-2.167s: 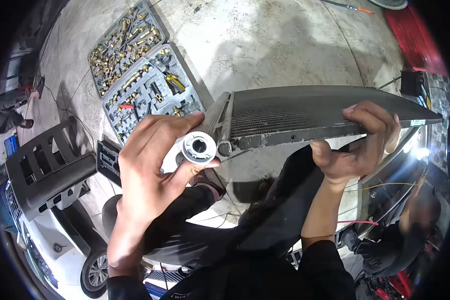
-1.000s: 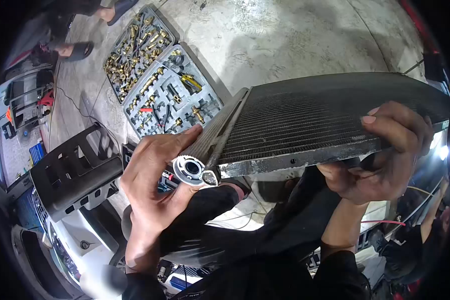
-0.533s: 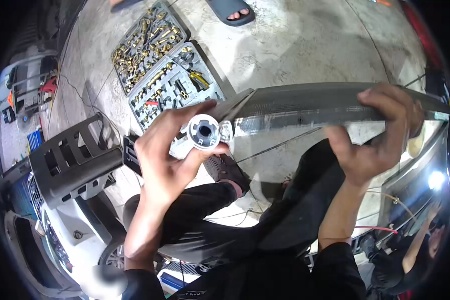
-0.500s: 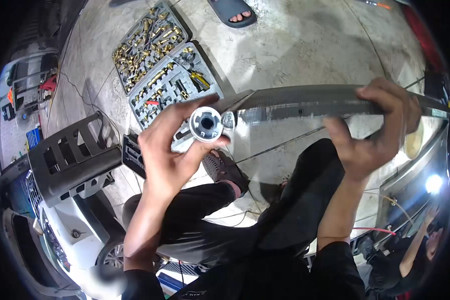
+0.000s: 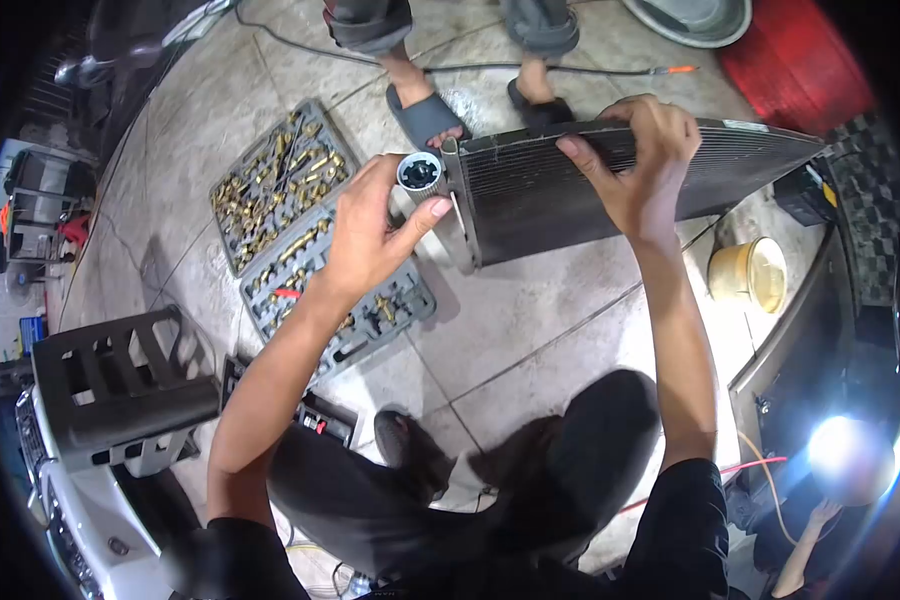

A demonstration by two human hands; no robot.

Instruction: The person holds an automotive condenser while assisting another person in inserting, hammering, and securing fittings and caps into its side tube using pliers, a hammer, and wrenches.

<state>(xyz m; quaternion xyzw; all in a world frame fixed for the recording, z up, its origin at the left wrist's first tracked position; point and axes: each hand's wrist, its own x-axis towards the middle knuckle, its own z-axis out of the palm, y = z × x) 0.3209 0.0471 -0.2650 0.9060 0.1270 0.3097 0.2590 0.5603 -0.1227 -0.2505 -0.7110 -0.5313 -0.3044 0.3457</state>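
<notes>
A flat, dark car condenser (image 5: 540, 195) with fine fins is held up between my two hands. Along its left side runs a silver cylinder, its round open end (image 5: 420, 172) facing me and showing a dark notched inside. My left hand (image 5: 370, 225) is closed around this cylinder, thumb on the near side and fingers behind. On the upper edge, my right hand (image 5: 645, 165) grips the condenser with the thumb on the near face and the fingers over the top. Part of the right fingers is hidden behind it.
An open grey case (image 5: 325, 120) of brass fittings lies on the floor at left. Another person's sandalled foot (image 5: 430, 115) stands behind the condenser. A yellowish bucket (image 5: 745, 275) and a red drum (image 5: 795, 65) are at right. A black plastic stool (image 5: 120, 375) is at lower left.
The condenser has tilted, so its finned face now shows instead of mostly its edge. My right hand has moved left and up and closed on the upper edge. My view has shifted.
</notes>
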